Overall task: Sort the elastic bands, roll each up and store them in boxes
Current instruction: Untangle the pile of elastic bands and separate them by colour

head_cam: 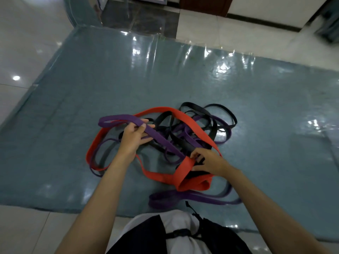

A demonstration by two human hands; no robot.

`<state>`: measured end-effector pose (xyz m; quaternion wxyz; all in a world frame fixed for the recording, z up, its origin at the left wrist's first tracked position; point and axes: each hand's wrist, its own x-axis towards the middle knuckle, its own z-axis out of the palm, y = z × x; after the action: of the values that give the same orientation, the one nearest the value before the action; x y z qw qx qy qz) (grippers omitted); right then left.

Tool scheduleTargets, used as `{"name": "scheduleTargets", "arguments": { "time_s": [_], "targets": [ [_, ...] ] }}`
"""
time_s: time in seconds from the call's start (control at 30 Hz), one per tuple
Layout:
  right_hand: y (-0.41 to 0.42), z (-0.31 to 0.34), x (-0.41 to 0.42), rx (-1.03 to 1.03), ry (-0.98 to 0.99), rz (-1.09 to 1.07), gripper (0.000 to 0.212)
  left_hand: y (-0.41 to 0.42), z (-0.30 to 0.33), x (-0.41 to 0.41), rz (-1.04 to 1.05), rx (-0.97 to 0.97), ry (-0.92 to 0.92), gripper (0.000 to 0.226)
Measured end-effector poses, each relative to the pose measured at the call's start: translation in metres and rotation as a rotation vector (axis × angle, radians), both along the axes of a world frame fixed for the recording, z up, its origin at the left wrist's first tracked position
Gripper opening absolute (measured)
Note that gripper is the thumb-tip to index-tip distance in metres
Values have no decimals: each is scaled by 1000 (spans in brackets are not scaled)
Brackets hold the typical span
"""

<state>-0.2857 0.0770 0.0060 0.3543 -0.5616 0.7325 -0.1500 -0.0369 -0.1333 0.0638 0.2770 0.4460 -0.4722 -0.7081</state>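
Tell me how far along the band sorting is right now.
Barely started. Nothing looks rolled, and no box is in view. The red band, black bands and thinner purple bands lie tangled in one pile on the blue mat. In hand: the left hand grips the wide purple band, while the right hand pinches the tangle where red crosses it. Left: separating, rolling and boxing every band.

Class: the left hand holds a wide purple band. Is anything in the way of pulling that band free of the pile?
Yes. The purple band held by the left hand runs under the red band near the right hand, and black bands tangle around it.
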Motion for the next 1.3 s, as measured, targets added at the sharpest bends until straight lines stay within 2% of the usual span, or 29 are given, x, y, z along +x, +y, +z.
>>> {"name": "scheduleTargets", "arguments": {
  "time_s": [0.1, 0.23, 0.27, 0.33, 0.43, 0.5, 0.6, 0.7, 0.8, 0.87, 0.93, 0.97, 1.07, 1.13, 1.23, 1.3],
  "targets": [
    [2, 4, -6, -24, 12, -4, 35, 3, 2, 3, 18, 6, 22, 16],
    [9, 0, -4, -42, 70, 47, 7, 6, 2, 7, 76, 7, 44, 15],
    [11, -2, -2, -42, 93, 41, 8, 7, 3, 7, 91, 9, 50, 14],
    [16, -8, 5, -11, 95, -18, 23, 10, 5, 9, 128, 15, 58, 14],
    [19, -11, 25, 125, -131, -319, 49, 14, 6, 14, 168, 36, 70, 15],
    [14, -11, 42, 191, -186, -448, 62, 19, 7, 16, 182, 56, 87, 15],
    [0, -15, 74, 195, -220, -483, 64, 28, 8, 16, 196, 88, 108, 16],
    [-16, -19, 95, 143, -459, -674, 42, 35, 9, 17, 197, 93, 106, 15],
    [-16, -6, 88, 173, -875, -909, 26, 34, 9, 24, 233, 89, 103, 17],
    [-12, 5, 70, 141, -1137, -1041, 21, 31, 8, 32, 254, 80, 88, 18],
    [-9, 14, 48, 88, -1237, -1151, 22, 31, 6, 38, 260, 91, 74, 17],
    [-8, 19, 38, 88, -1162, -1150, 23, 32, 6, 39, 258, 104, 72, 17],
    [4, 30, 7, 117, -608, -949, 20, 39, 8, 40, 235, 133, 75, 18],
    [11, 38, -12, 98, -312, -781, 23, 43, 9, 42, 214, 133, 66, 18],
    [13, 49, -35, 54, -48, -610, 39, 50, 9, 49, 143, 145, 19, 19],
    [13, 56, -49, 58, 35, -553, 51, 55, 9, 53, 84, 169, -2, 19]
  ]
}}
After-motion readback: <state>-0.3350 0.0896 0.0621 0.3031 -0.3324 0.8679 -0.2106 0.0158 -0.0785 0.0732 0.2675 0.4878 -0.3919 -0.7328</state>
